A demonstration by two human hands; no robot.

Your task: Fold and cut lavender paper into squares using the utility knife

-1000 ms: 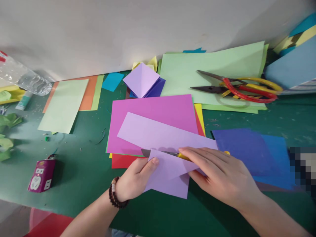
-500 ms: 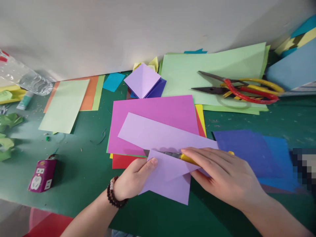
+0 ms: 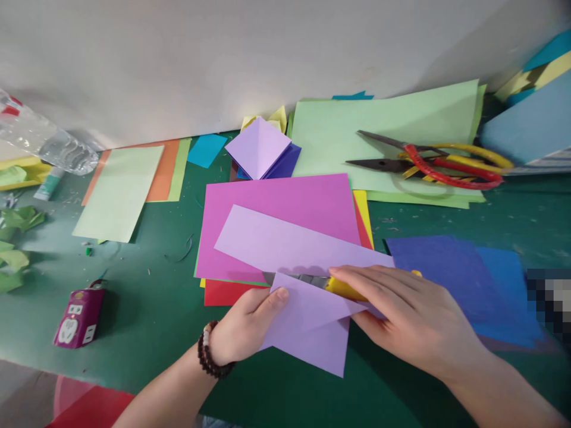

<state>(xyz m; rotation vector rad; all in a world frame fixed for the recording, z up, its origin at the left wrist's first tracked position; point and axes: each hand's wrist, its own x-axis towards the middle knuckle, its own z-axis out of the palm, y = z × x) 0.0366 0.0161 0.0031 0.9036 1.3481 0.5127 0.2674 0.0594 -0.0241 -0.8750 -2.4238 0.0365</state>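
My left hand [image 3: 252, 324], with a beaded bracelet at the wrist, pinches the left edge of a folded lavender paper [image 3: 312, 333], thumb on top. A box cutter [image 3: 343, 288] with a yellow handle lies under the fingers of my right hand [image 3: 405, 315], which is closed on it. Its segmented metal blade runs along the fold of the paper, the tip partly hidden behind the sheet. Just beyond the blade, a lavender strip [image 3: 289, 238] rests on a stack topped by a magenta sheet [image 3: 276, 193].
Scissors with red handles [image 3: 455, 172] and yellow-handled ones overlap on pale green sheets [image 3: 383, 119]. Blue sheets [image 3: 446, 279] lie right. A folded lavender square [image 3: 259, 145] stands behind the stack. At left are a purple power cube [image 3: 80, 318], a plastic bottle [image 3: 49, 139] and a pale green sheet [image 3: 118, 193].
Both hands, with the folded paper and the box cutter, have shifted very slightly right and down. The blade is still along the fold.
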